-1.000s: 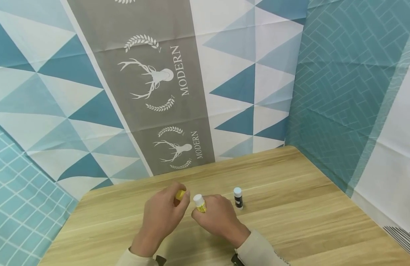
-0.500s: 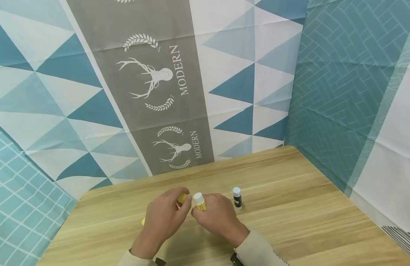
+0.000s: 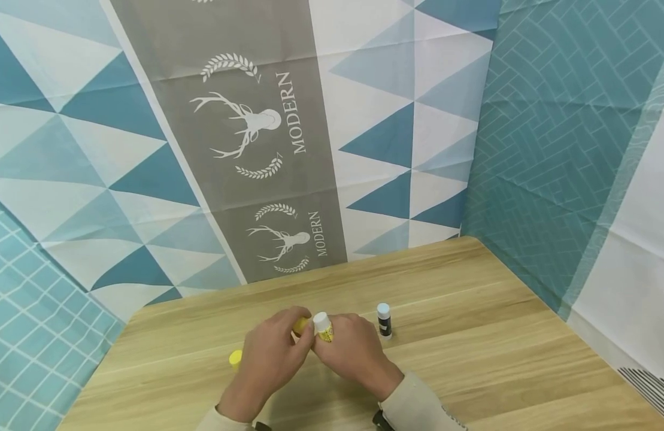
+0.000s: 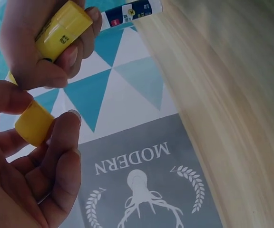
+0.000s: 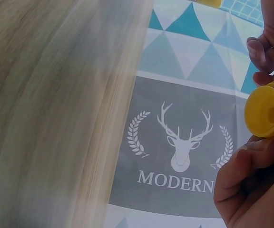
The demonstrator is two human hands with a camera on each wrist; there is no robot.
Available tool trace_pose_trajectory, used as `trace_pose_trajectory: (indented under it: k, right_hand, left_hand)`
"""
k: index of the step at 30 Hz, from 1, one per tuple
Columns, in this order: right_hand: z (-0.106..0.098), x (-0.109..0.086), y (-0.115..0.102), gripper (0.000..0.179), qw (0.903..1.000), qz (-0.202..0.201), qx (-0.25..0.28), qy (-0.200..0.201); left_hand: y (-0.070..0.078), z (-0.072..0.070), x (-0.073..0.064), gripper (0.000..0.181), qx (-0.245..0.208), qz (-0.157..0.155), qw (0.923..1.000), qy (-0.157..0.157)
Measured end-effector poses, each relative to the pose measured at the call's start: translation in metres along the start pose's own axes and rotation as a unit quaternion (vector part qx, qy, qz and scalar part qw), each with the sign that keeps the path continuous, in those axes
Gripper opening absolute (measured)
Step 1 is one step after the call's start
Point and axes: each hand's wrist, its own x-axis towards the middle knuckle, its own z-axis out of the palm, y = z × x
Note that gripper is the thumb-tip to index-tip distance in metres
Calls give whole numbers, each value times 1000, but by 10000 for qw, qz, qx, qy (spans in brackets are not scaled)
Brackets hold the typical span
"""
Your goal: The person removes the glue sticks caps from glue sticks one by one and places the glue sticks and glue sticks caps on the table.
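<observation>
My right hand (image 3: pixel 353 347) grips a yellow glue stick (image 3: pixel 325 332), its white end tilted up. In the left wrist view the glue stick's yellow end (image 4: pixel 75 18) and a barcode show between the curled fingers. The right wrist view looks into the round yellow end (image 5: pixel 266 112). Close beside it, my left hand (image 3: pixel 275 353) pinches a small yellow cap (image 4: pixel 34 123) between thumb and fingers. That cap is partly covered by the hand in the head view. The two hands meet at the fingertips above the table (image 3: pixel 439 287).
A glue stick with a dark label and pale cap (image 3: pixel 384 320) stands upright right of my right hand. A round yellow top (image 3: pixel 235 358) shows on the table just left of my left hand. Patterned cloth (image 3: pixel 385 131) hangs behind the table's far edge.
My left hand has moved right with the yellow cap, up to the right hand. The yellow top left of it has come into sight. The right hand stays almost in place.
</observation>
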Motion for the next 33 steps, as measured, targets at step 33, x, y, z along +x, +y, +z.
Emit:
trace_pose_trajectory:
  k: [33]
  right_hand:
    - [-8, 4, 7, 31, 9991, 405, -93, 113]
  left_hand:
    - [0, 14, -13, 9, -19, -443, 9946, -937]
